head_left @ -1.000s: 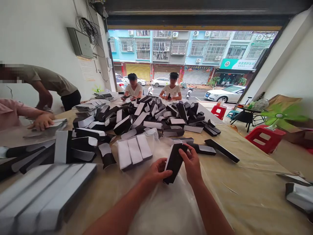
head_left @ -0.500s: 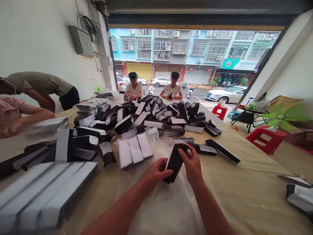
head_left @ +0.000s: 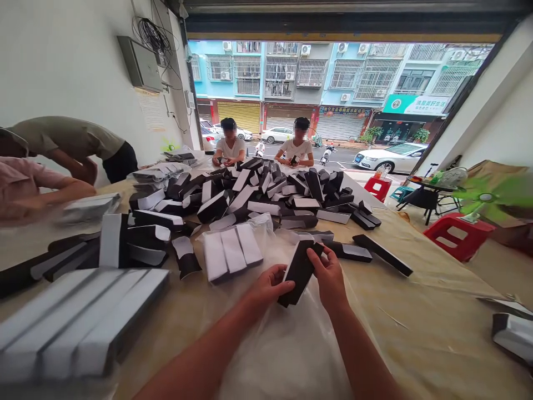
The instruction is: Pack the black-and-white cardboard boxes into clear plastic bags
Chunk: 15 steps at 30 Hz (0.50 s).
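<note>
Hands: the left hand (head_left: 270, 286) and the right hand (head_left: 330, 278) sit close together above a clear plastic sheet (head_left: 287, 350), one on each long side of a slim black cardboard box (head_left: 298, 273).

Fingers: the right fingers (head_left: 321, 257) curl over the box's upper edge, and the left fingers (head_left: 283, 285) press against its lower side. Both hands are nearly closed, holding the box between them.

Box: it stands tilted between the fingers, with a narrow white edge showing along one side.

Bag: just beyond the left fingers, a clear plastic bag (head_left: 233, 253) holds three white-faced rectangular boxes lying side by side.

Heap: farther ahead of the fingers, a loose heap of black-and-white cardboard boxes (head_left: 250, 194) spreads across the table.

Stack: well left of the fingers lie long white-and-grey boxes (head_left: 83, 316) in close rows.

Table: a beige cloth-covered table (head_left: 433, 272) runs under everything, and silver foil pouches (head_left: 513, 333) lie far right of the fingers.

Co-workers: two people in white T-shirts (head_left: 229, 150) (head_left: 296, 150) sit across the table, each with their hands at a box. A person in a pink sleeve (head_left: 29, 186) reaches in from the left, beside a person bending over in an olive shirt (head_left: 62, 136).
</note>
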Motion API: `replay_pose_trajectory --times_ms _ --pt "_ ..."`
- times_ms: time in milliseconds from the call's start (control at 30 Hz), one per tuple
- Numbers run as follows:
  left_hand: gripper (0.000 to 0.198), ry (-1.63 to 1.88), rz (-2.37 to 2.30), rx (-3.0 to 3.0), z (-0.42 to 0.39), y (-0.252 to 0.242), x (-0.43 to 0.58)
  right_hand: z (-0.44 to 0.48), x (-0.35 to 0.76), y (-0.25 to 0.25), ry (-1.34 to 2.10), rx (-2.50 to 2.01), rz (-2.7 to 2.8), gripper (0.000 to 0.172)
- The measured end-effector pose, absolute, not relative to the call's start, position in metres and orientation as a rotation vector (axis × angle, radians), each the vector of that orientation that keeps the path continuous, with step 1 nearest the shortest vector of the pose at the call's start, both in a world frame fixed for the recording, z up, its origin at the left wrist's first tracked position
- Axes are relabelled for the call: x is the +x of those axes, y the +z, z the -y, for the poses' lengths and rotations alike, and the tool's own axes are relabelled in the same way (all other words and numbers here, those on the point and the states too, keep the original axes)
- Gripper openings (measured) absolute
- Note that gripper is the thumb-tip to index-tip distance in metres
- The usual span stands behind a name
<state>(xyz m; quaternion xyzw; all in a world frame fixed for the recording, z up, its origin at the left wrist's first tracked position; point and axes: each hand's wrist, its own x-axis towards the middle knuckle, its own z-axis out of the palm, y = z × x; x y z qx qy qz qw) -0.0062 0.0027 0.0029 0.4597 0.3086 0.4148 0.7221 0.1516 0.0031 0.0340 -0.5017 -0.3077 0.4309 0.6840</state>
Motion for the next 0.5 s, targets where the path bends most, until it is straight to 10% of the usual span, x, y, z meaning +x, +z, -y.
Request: replay_pose_trajectory --times_ms 500 --pt "0.056 0.912 -0.702 0.931 -0.004 0.005 -0.009 -0.004 0.158 0.031 0.993 -1.197 0.728 0.049"
